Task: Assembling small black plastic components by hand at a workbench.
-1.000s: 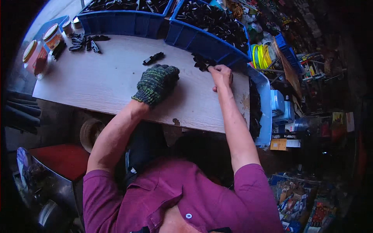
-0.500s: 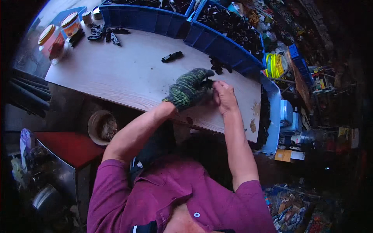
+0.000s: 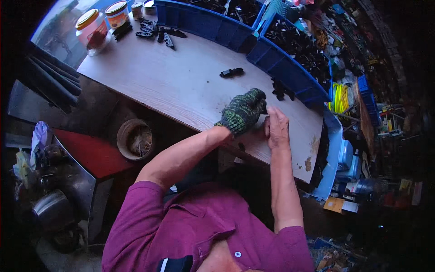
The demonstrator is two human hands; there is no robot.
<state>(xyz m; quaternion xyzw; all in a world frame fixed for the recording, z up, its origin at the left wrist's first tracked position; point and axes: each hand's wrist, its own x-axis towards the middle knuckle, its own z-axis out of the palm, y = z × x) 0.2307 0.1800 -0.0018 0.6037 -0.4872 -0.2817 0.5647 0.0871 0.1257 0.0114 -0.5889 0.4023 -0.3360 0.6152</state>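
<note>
A small black piece [image 3: 266, 110] (mostly hidden, its shape unclear) shows between the green-and-black knit-gloved left hand [image 3: 244, 111] and the bare right hand [image 3: 277, 128]. Beyond it, jagged black pieces [image 3: 281, 90] lie loosely clustered; left of these, one elongated, notched black piece [image 3: 232, 72] lies alone on the pale tabletop [image 3: 176, 75].

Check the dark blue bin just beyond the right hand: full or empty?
Looks nearly full: black parts lie high across the visible inside of the dark blue bin. Depth beneath: cannot tell.
</note>
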